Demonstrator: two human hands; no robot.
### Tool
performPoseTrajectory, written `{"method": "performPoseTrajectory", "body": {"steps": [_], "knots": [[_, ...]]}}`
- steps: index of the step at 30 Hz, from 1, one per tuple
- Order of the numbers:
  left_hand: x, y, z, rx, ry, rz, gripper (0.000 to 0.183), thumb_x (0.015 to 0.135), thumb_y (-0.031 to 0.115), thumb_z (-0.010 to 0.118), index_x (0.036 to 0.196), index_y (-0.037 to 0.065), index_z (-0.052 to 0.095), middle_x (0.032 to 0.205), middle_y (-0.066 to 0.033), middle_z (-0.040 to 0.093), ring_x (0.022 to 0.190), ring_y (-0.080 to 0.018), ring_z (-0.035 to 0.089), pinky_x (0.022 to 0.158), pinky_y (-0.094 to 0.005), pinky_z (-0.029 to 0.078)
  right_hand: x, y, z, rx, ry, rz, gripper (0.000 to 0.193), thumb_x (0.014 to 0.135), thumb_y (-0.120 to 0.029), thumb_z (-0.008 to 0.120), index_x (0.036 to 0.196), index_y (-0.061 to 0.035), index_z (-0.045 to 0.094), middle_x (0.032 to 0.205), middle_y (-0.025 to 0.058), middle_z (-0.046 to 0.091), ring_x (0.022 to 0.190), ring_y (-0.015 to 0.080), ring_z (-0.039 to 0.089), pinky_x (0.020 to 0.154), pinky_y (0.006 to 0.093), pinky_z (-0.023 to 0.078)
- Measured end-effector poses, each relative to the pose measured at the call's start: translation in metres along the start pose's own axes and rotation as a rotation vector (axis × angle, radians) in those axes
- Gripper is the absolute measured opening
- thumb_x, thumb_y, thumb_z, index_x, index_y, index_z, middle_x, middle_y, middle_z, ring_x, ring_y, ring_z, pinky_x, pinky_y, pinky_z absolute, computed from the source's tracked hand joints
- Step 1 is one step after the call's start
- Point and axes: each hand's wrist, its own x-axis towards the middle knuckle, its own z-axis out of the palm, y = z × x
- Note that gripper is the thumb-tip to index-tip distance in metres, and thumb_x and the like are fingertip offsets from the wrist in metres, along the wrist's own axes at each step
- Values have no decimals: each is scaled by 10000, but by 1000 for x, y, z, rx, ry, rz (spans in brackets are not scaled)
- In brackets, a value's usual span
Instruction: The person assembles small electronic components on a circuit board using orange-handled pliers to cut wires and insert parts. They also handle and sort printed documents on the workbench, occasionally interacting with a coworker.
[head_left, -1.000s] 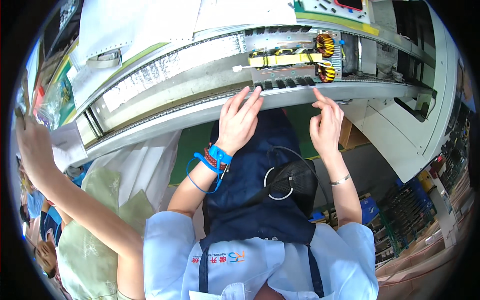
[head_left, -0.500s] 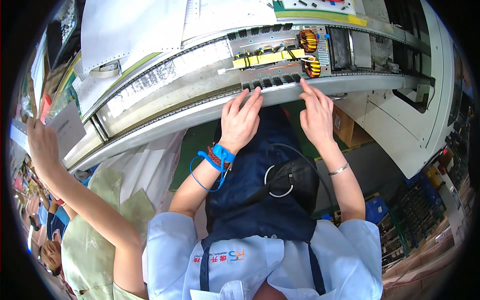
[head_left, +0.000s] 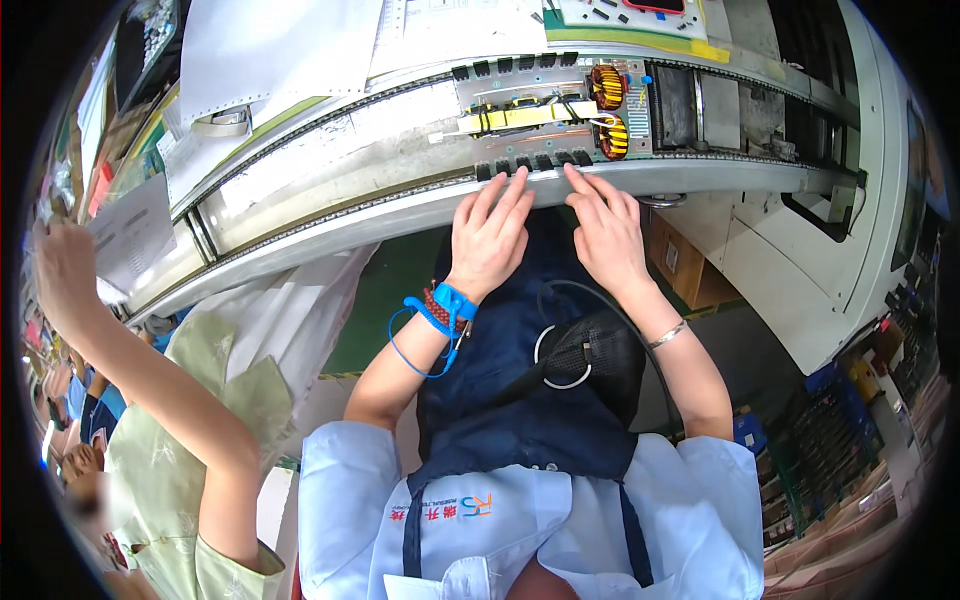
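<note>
A grey circuit board [head_left: 530,143] lies between the two rails of a conveyor. Yellow-wrapped transformers [head_left: 530,117] run along its middle, and two yellow-and-black toroidal coils [head_left: 607,88] stand at its right end. Black upright components [head_left: 545,162] line its near edge. My left hand [head_left: 490,238] is over the near rail, fingers stretched, its fingertips at the left part of that row. My right hand [head_left: 610,238] has its index fingertip at the row's right part, the other fingers loosely bent. Neither hand holds anything visible. A blue wrist strap [head_left: 452,304] with a coiled cord circles my left wrist.
The near conveyor rail [head_left: 400,212] crosses in front of me. White papers [head_left: 280,55] and a tray of small black parts [head_left: 630,14] lie beyond the far rail. At left, a co-worker's hand [head_left: 68,275] is beside a grey sheet [head_left: 135,235]. A white machine [head_left: 790,270] stands right.
My right hand has moved left along the black components, nearer my left hand. My left fingertips stay at about the same part of the row. The co-worker's hand has shifted left.
</note>
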Motion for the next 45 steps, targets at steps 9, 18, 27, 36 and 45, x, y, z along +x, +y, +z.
{"method": "performPoseTrajectory", "body": {"steps": [9, 18, 27, 36, 45], "knots": [[7, 18, 4, -7, 24, -4, 419, 618, 37, 566, 1032, 79, 526, 1215, -55, 460, 1078, -229, 440, 849, -347, 331, -6, 7, -10, -2, -10, 0, 324, 614, -9, 547, 928, -57, 483, 1256, 50, 408, 1085, 219, 420, 863, 367, 326], [4, 7, -2, -61, 254, -165, 364, 622, 1, 551, 979, 58, 510, 1068, -100, 512, 982, -252, 474, 798, -376, 356, -11, 23, -28, 103, 9, -11, 319, 617, 10, 509, 929, -48, 479, 1225, 85, 426, 1057, 239, 431, 872, 375, 318], [24, -64, -3, -709, 276, -882, 345, 845, 194, 294, 1040, -27, 474, 1005, -169, 543, 999, -265, 487, 887, -330, 330, -57, 70, -62, 205, 59, 218, 281, 645, 15, 465, 922, -34, 478, 1035, 113, 504, 892, 246, 509, 796, 361, 362], [41, -64, -10, -1028, 203, -993, 301, 793, 92, 332, 1062, -8, 420, 896, -183, 582, 830, -234, 584, 762, -293, 443, -54, 74, -64, 268, 101, 289, 274, 667, 23, 452, 935, -29, 480, 895, 96, 518, 760, 222, 536, 728, 343, 383], [42, -63, -19, -1237, 5, -985, 361, 746, 7, 331, 1098, -8, 407, 987, -162, 552, 935, -224, 547, 846, -295, 407, -51, 46, -54, 281, 76, 406, 266, 680, 21, 452, 939, -34, 481, 865, 93, 515, 737, 205, 543, 700, 334, 395]]}}
